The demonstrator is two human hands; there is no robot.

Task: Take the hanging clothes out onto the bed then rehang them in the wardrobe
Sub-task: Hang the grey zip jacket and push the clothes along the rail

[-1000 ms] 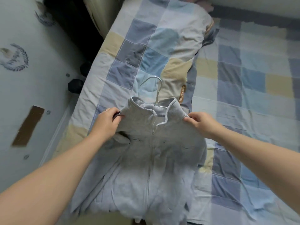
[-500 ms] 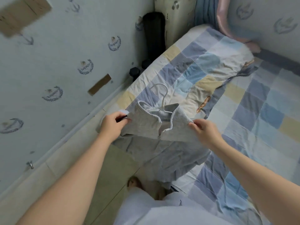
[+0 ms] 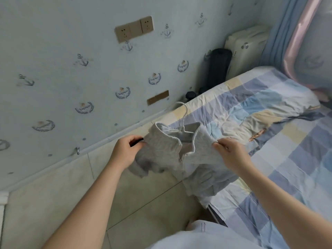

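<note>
A grey zip jacket [image 3: 167,151] hangs on a white hanger [image 3: 183,121] whose hook sticks up above the collar. My left hand [image 3: 125,151] grips the jacket's left shoulder together with the hanger's end. My right hand [image 3: 231,155] pinches the right shoulder. The jacket is lifted over the edge of the bed [image 3: 296,144], its lower part bunched and drooping against the bed's side. No wardrobe is in view.
A folded patchwork quilt [image 3: 251,108] lies along the bed near the wall. Pale floor tiles [image 3: 53,194] run between bed and wallpapered wall [image 3: 62,69]. A black roll [image 3: 217,67] and a cream appliance [image 3: 246,49] stand in the corner. Curtains [image 3: 287,33] hang at right.
Both hands have lifted the jacket off the bed and carried it left toward the bed's edge. My view has swung left toward the wall and floor.
</note>
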